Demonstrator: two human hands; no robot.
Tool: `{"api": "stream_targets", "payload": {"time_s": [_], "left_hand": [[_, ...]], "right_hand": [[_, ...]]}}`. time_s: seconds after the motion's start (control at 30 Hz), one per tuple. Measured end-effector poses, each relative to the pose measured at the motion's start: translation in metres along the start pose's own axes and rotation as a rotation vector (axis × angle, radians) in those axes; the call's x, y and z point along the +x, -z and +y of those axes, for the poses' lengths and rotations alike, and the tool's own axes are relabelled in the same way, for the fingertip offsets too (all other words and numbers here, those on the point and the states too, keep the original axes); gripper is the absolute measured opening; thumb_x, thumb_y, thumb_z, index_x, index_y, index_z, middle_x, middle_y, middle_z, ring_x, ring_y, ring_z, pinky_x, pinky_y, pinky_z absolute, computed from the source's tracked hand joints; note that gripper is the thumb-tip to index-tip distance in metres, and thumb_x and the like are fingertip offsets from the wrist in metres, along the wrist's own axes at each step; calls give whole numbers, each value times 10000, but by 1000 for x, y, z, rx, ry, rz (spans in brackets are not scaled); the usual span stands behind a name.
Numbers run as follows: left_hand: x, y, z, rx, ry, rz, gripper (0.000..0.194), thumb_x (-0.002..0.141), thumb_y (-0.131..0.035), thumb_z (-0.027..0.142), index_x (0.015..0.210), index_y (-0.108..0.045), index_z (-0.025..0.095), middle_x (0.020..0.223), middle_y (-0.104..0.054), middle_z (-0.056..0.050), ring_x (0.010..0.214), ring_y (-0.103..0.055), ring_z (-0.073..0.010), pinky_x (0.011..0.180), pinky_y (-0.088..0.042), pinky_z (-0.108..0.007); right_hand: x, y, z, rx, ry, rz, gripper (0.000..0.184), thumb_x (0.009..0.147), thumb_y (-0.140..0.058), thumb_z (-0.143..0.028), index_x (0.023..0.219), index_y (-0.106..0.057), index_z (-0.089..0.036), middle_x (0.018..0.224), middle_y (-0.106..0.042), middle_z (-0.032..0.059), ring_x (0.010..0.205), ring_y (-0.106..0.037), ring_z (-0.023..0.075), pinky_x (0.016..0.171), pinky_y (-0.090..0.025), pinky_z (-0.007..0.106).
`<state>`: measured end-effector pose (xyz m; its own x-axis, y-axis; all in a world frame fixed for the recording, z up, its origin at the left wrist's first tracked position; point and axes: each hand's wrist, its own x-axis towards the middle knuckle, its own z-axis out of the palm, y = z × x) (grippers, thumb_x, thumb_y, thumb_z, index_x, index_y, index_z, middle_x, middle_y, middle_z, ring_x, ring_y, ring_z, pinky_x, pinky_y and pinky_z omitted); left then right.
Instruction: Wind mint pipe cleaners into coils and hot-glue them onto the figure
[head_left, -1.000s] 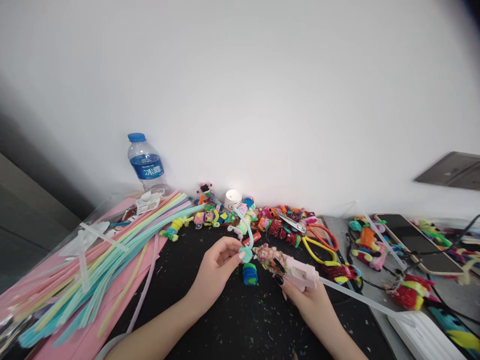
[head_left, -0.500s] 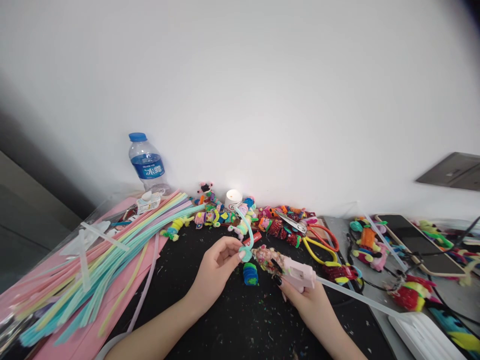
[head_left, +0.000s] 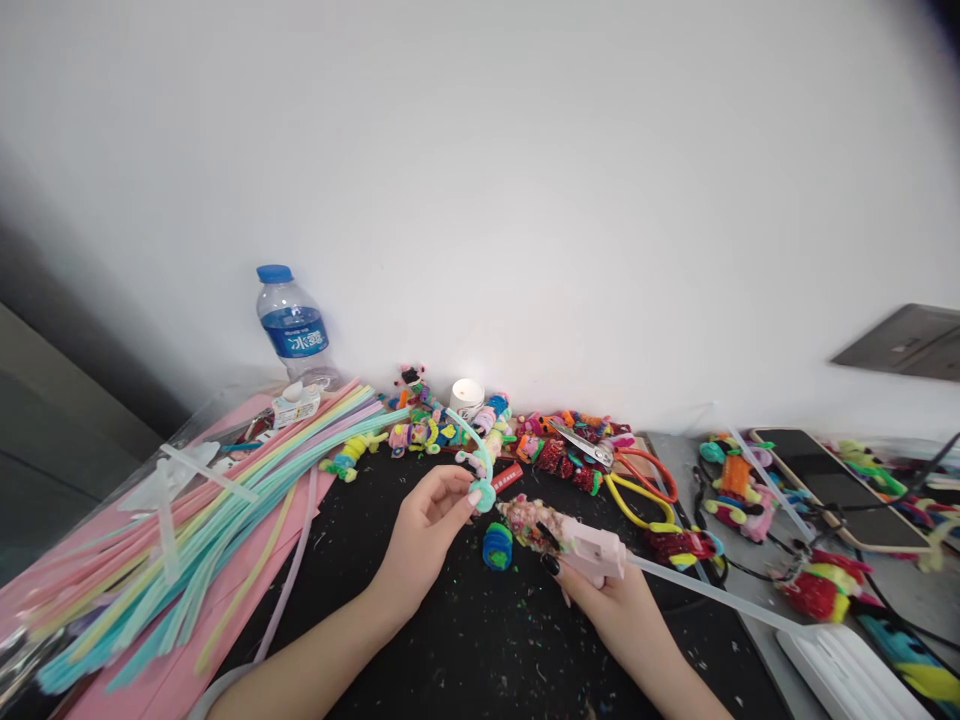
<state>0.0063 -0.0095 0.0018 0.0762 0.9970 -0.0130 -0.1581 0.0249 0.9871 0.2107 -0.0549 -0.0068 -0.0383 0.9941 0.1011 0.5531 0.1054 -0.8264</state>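
Between thumb and fingers, my left hand (head_left: 429, 535) pinches a mint-green pipe cleaner (head_left: 486, 495) wound into a small coil, its loose end curving up and to the left. My right hand (head_left: 615, 605) is wrapped round a pale pink hot glue gun (head_left: 592, 548) with a long glue stick out of its back. The gun's front is crusted with fuzz, and its tip points left, close beside the coil; whether they touch I cannot tell. Below the coil, a blue and green pipe-cleaner roll (head_left: 497, 547) sits on the black mat (head_left: 465, 650).
Bundled pastel pipe cleaners (head_left: 225, 510) cover the left side, by a water bottle (head_left: 294, 325). Scissors (head_left: 637, 470) and several finished fuzzy figures (head_left: 427, 432) line the back, around a white cup (head_left: 466, 395). At right lie a phone (head_left: 836, 490) and cables.
My left hand has moved slightly left with the coil, and its loose end leans further left. The glue gun has shifted a little left too. The blue roll appears slightly turned.
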Motion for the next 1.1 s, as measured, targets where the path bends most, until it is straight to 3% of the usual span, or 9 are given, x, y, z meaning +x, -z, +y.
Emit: {"api": "stream_targets", "payload": {"time_s": [0.67, 0.93, 1.1], "left_hand": [[-1, -1, 0, -148, 58, -49, 164, 752, -631, 275, 877, -562, 195, 806, -599, -17, 724, -541, -138, 638, -452, -238], [0, -2, 2, -164, 71, -51, 165, 730, -651, 277, 851, -569, 199, 794, -611, -11, 714, -548, -141, 634, -452, -244], [-1, -1, 1, -162, 62, -62, 151, 749, -635, 265, 865, -565, 198, 799, -601, -12, 730, -541, -140, 640, -449, -241]], "right_hand": [[0, -1, -4, -58, 65, 0, 253, 744, -525, -277, 511, -527, -178, 462, -552, -8, 448, -495, 143, 444, -423, 237], [-1, 1, 0, -13, 32, -24, 215, 775, -528, -291, 631, -628, -167, 493, -584, 5, 483, -537, 168, 478, -443, 251], [-2, 1, 2, -14, 30, -18, 254, 788, -520, -308, 603, -606, -157, 475, -556, -3, 464, -518, 154, 465, -427, 244]]}}
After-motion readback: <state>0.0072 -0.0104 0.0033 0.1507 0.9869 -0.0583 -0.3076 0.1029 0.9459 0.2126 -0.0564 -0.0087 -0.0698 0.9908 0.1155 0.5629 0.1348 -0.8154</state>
